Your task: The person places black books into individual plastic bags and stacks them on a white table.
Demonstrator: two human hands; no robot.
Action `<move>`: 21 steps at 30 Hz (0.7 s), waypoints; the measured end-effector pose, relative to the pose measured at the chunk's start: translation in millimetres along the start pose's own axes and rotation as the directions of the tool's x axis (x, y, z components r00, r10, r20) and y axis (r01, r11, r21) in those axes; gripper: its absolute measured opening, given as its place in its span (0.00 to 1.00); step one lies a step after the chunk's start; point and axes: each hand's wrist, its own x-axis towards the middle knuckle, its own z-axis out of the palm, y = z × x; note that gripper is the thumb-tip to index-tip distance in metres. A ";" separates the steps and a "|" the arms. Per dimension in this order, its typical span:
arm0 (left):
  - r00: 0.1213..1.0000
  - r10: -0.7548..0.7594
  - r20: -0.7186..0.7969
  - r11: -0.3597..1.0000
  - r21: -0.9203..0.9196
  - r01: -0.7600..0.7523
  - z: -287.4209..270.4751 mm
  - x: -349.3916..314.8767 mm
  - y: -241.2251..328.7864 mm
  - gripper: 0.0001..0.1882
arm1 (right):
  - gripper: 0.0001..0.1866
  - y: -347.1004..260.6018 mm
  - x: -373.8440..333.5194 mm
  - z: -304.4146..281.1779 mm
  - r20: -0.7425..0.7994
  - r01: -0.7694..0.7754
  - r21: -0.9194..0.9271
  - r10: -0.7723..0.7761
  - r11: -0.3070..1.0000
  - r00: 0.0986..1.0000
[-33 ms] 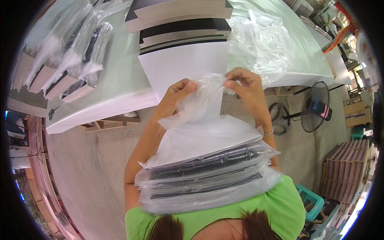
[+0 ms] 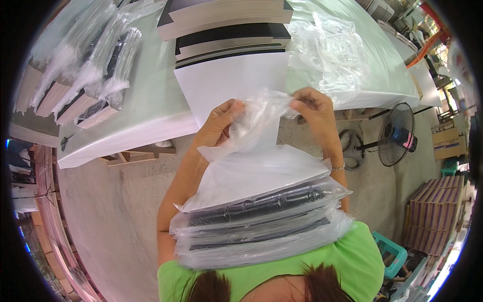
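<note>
Nearest: stack of plastic-wrapped books (image 2: 261, 204) against my green shirt (image 2: 359, 251), dark spines showing through cloudy film; lower covers hard to make out, my torso hidden behind. Just beyond it, clear plastic bag (image 2: 256, 121) bunched between my hands. Left grip (image 2: 220, 121) pinches its left side, fingertips partly covered by film; right grip (image 2: 316, 108) pinches the right edge, motion-blurred. Can't tell if the bag joins the top book's wrapping. Behind it, white sheet (image 2: 229, 78) overhangs the table (image 2: 156, 85), lower part covered by the bag. Next, stack of thick dark-covered books (image 2: 226, 35), cut off by the upper edge. Right of that, crumpled plastic heap (image 2: 329, 58), contents unclear. Left, bagged books (image 2: 85, 103), partly lost at the rim; scissors (image 2: 65, 142) near the table corner. Pedestal fan (image 2: 397, 135) off right.
</note>
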 end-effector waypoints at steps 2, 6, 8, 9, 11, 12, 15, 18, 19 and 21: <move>0.997 -0.057 -0.053 0.990 -0.130 0.049 6.7 -4.8 5.1 0.11 | 0.08 40.8 -11.6 -30.4 -0.159 -0.101 0.016 0.102 0.995 0.982; 0.995 -0.035 0.093 0.934 -0.352 0.066 -13.8 1.3 -0.2 0.13 | 0.15 179.5 -71.6 -143.8 -0.398 -0.077 0.494 0.304 0.866 0.865; 0.997 0.016 0.079 0.935 -0.354 0.013 -13.3 5.7 0.9 0.12 | 0.17 251.8 -133.0 -236.9 -0.521 0.004 0.722 0.540 0.692 0.661; 0.999 -0.019 0.036 0.913 -0.407 0.032 -12.2 6.0 2.5 0.11 | 0.17 267.3 -170.1 -270.5 -0.660 -0.006 0.496 0.382 0.868 0.647; 0.995 -0.083 -0.060 0.864 -0.502 0.041 -0.5 3.5 6.4 0.11 | 0.16 240.4 -185.2 -309.1 -0.797 0.259 0.540 0.387 0.801 0.464; 0.996 -0.042 -0.080 0.941 -0.339 0.013 4.4 2.3 6.9 0.10 | 0.15 236.4 -197.4 -328.1 -0.853 0.441 0.461 0.249 0.770 0.458; 0.996 0.063 -0.067 0.992 0.112 -0.055 7.5 -4.0 1.3 0.11 | 0.15 172.3 -145.0 -314.0 -0.767 0.389 0.338 0.011 0.857 0.642; 0.997 0.041 0.060 0.957 0.284 -0.057 0.0 1.2 -4.4 0.12 | 0.12 100.9 -72.5 -223.2 -0.628 0.180 0.174 -0.031 0.968 0.777; 0.997 0.026 0.069 0.951 0.306 -0.046 3.0 -1.2 -2.6 0.12 | 0.11 77.2 -53.5 -187.1 -0.619 0.079 0.028 -0.045 0.997 0.784; 0.999 0.000 0.047 0.942 0.335 -0.016 10.1 -2.3 1.7 0.12 | 0.08 34.3 -23.8 -113.1 -0.466 0.023 -0.340 -0.190 0.940 0.864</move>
